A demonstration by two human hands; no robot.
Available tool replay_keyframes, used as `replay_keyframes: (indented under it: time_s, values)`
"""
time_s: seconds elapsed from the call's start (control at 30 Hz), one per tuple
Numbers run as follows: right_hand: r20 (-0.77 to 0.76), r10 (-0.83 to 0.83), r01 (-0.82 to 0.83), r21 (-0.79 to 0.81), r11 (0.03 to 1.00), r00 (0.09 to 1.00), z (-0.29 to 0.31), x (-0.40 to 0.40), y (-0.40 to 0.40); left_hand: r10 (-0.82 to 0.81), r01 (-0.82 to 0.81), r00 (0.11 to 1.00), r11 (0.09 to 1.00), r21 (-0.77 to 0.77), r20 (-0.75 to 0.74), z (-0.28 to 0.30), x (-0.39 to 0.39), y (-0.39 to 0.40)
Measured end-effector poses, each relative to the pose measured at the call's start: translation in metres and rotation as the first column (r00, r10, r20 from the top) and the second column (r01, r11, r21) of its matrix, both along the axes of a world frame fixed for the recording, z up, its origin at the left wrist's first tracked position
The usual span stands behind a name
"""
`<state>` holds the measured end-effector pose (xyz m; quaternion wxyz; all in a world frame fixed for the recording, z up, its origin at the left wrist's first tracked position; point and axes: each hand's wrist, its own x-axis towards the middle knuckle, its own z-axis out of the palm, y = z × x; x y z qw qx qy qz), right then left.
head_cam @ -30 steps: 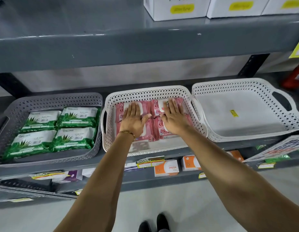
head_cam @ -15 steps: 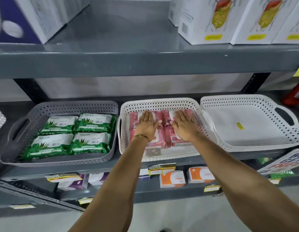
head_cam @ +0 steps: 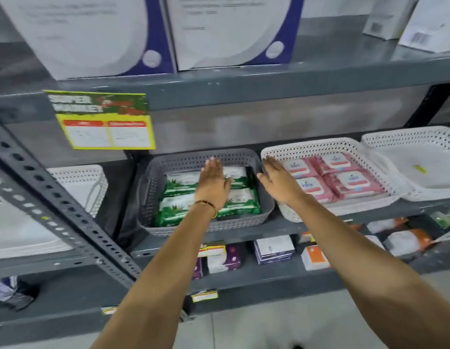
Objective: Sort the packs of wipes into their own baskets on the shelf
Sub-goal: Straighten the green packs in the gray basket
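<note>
A grey basket [head_cam: 153, 177] on the middle shelf holds several green packs of wipes [head_cam: 179, 183]. To its right a white basket [head_cam: 307, 147] holds several pink packs of wipes [head_cam: 355, 185]. My left hand [head_cam: 213, 185] hovers flat over the green packs, fingers together and pointing up, holding nothing. My right hand [head_cam: 279, 183] is raised edge-on between the two baskets, above the grey basket's right rim, and is empty too.
An empty white basket [head_cam: 420, 142] stands at the far right and another white basket [head_cam: 92, 177] at the left. A yellow price sign [head_cam: 105, 122] hangs from the upper shelf. A slanted grey steel brace [head_cam: 55, 205] crosses the left. Boxes fill the lower shelf.
Both hands have left the pink packs and moved left to the grey basket. My view has swung left and up, so the baskets now sit further right.
</note>
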<state>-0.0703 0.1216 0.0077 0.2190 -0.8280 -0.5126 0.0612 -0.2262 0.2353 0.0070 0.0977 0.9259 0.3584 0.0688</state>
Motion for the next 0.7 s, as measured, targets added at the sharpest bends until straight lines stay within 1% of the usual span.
replay_keyframes:
  time_s: [0.07, 0.2, 0.27, 0.33, 0.47, 0.7]
  values:
    - [-0.005, 0.061, -0.061, -0.079, 0.995, 0.998, 0.0, -0.027, 0.008, 0.046, -0.047, 0.996, 0.999, -0.014, -0.081, -0.004, -0.035, 0.018]
    - [-0.122, 0.084, -0.112, -0.238, 0.965, 0.989, 0.003, -0.065, 0.027, 0.089, -0.099, 0.982, 0.994, -0.047, -0.169, -0.013, -0.074, 0.047]
    - [-0.161, 0.124, -0.174, -0.35, 0.92, 0.979, 0.002, -0.074, 0.035, 0.058, -0.074, 0.973, 0.995, -0.063, -0.222, -0.018, -0.083, 0.054]
    - [-0.168, 0.157, -0.214, -0.416, 0.884, 0.973, 0.0, -0.078, 0.041, -0.016, -0.013, 0.965, 0.994, -0.105, -0.263, -0.023, -0.088, 0.057]
    - [-0.159, 0.183, -0.236, -0.452, 0.86, 0.97, -0.008, -0.077, 0.049, -0.144, 0.079, 0.941, 0.974, -0.214, -0.305, -0.028, -0.096, 0.064]
    - [-0.157, 0.193, -0.245, -0.468, 0.849, 0.969, -0.017, -0.067, 0.054, -0.207, 0.12, 0.923, 0.956, -0.269, -0.323, -0.027, -0.097, 0.069]
